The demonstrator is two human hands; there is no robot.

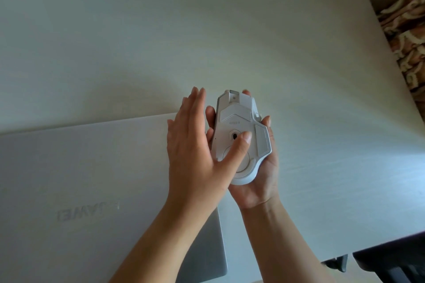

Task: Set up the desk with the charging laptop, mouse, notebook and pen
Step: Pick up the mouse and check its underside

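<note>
Your left thumb (pixel 241 142) presses the underside of the white plastic computer mouse (pixel 241 135), tip just beside the dark sensor window; the other left fingers (pixel 195 108) are stretched flat and together, gripping nothing. Left hand (pixel 195 156) lies across the mouse's left edge. Your right hand (pixel 259 179) cups the mouse from below, belly up, right fingers (pixel 210 114) curled round both sides and the front end, holding it above the pale grey-white surface (pixel 310 64), centre of frame. The closed silver laptop (pixel 80 179) with mirrored lid lettering lies flat in the lower left, its right corner under your left forearm. A brown patterned fabric (pixel 407 37) fills the upper right; a dark chair part (pixel 391 259) sits lower right.
</note>
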